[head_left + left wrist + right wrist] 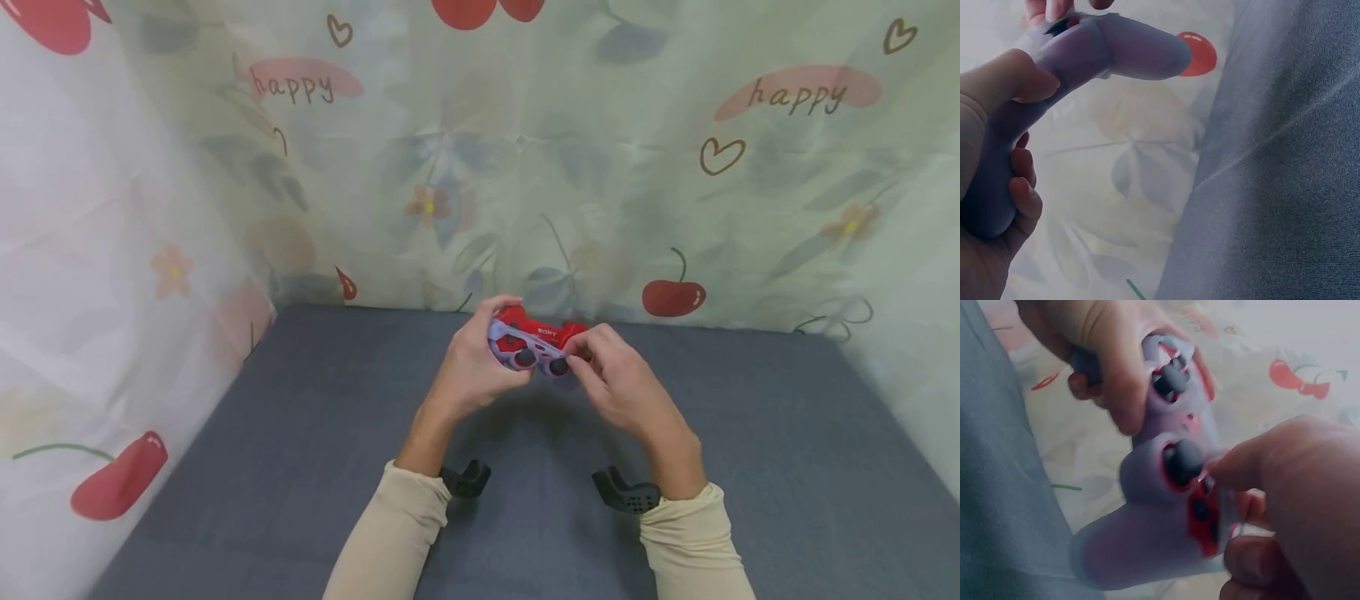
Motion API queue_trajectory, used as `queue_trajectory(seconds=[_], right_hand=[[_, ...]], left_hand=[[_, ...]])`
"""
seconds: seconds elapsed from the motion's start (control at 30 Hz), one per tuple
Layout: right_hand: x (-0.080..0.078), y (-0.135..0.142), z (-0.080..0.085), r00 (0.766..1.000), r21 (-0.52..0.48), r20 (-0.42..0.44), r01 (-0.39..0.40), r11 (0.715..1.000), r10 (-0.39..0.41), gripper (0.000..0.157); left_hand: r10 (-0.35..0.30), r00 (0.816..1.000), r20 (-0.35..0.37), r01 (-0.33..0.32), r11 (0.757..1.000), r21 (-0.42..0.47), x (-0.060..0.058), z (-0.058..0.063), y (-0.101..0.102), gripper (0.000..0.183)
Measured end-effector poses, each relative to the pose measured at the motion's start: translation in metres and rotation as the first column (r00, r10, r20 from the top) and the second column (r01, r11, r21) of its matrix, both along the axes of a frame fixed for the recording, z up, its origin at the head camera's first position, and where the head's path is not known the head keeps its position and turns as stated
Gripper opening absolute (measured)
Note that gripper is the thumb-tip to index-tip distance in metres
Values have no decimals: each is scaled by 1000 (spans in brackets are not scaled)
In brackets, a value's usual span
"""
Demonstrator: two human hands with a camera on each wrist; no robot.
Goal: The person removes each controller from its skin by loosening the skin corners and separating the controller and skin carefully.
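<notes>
The red, two-handled plastic game controller is showing a smooth, shiny shell where bare. Over it, the pale lilac, form-fitting, silicone-like cover is appearing smooth, semi-translucent and softly satin. The black, round-capped thumbsticks are looking matt and rubber-like. Below, the flat, dark blue-grey cloth is displaying a matt, finely woven texture. At far and left, the pale, fruit-and-flower-printed sheeting is presenting a smooth, creased, faintly glossy surface. Near left and near right, beige cloth sleeves are forming matt folds; black, bracket-shaped, plastic-looking wrist mounts are appearing matt.
</notes>
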State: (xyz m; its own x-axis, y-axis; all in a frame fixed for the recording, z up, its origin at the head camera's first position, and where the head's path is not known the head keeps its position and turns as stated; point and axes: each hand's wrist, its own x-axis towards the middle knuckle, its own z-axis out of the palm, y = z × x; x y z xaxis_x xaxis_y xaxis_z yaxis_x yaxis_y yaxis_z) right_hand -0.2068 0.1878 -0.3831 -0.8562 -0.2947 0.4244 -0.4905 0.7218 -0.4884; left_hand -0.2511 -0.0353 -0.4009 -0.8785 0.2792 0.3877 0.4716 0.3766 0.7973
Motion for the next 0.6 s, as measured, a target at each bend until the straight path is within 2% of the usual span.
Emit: queue_trajectory(seconds=[0.1,0.2,0.6], right_hand=[[0,1,2,996,12,87,-3,1000,2,11],[0,2,1,991,11,137,-8,1000,6,11],[-2,5,-2,991,-19,120,-52,998,54,18]], left_hand=[[22,1000,-2,-22,998,-51,1,0,0,90],[21,1000,-6,-22,997,-77,1,-1,1,90],[28,999,34,-25,996,-89,1,-1,2,91]])
